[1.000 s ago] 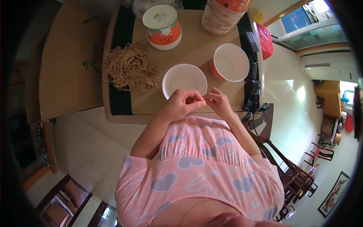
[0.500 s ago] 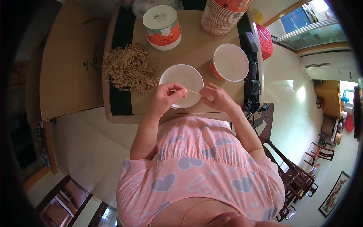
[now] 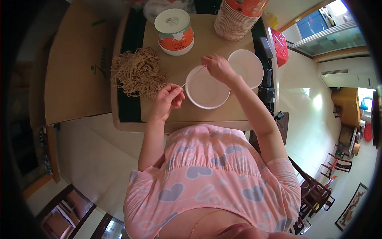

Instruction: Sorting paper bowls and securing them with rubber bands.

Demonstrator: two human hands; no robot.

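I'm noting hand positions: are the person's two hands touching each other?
No, the left hand is beside the nearer white tub, clearly apart from the right hand near its far rim.

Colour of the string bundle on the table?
The string bundle is tan; it shows best in the head view.

Table (image 3: 133,126): brown board (image 3: 203,44), twine (image 3: 139,73), tubs (image 3: 207,91), cup stack (image 3: 234,23).
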